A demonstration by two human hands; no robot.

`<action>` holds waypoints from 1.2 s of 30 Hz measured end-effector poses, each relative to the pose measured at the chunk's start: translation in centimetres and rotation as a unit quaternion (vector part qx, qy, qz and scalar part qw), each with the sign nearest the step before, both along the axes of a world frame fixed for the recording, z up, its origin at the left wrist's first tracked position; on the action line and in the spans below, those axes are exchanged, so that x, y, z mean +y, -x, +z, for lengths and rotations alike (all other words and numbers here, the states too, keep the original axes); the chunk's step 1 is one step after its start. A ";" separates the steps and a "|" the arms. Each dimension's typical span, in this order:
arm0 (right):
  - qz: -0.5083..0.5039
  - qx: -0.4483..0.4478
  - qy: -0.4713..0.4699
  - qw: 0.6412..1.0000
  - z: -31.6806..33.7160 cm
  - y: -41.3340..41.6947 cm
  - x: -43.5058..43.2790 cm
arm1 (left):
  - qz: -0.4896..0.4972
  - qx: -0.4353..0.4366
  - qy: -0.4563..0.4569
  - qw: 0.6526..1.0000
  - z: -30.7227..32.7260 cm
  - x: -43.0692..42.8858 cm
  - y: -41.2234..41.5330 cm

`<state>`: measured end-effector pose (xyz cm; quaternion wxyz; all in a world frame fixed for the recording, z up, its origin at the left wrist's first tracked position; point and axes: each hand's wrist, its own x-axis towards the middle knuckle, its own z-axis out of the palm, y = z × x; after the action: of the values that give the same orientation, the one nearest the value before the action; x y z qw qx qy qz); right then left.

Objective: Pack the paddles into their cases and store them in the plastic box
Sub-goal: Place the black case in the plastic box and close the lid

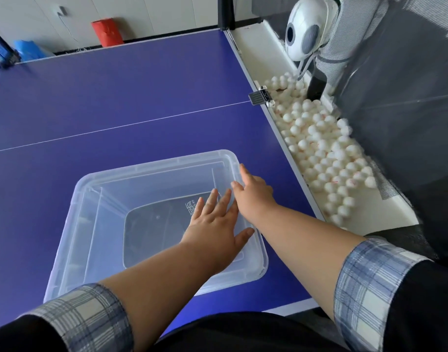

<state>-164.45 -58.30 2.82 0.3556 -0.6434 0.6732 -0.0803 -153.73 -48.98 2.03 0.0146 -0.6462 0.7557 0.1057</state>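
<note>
A clear plastic box [151,162] stands open on the blue table-tennis table [116,97], close to the near edge. At its bottom lies a dark rounded rectangle with white print [154,229]; I cannot tell whether it is a paddle case or the box's base. My left hand [217,224] hovers flat, palm down and fingers spread, over the right part of the box and holds nothing. My right hand [253,191] reaches to the box's right rim, fingers extended and touching it. No bare paddle is in view.
Along the table's right edge runs a white trough [385,212] with several white balls [327,153] in it. A white ball machine [303,31] stands at its far end. A metal clamp [259,96] sits on the table edge. A red bin [107,31] is on the floor beyond.
</note>
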 end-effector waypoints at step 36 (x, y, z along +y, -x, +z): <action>-0.054 -0.162 -0.013 0.985 -1.9 3.6 5.0 | -0.080 0.011 0.031 0.996 0.5 -2.6 0.6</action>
<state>-168.08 -53.30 0.88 0.4635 -0.5797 0.6416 -0.1937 -154.30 -51.53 2.51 -0.0050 -0.5830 0.8077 0.0879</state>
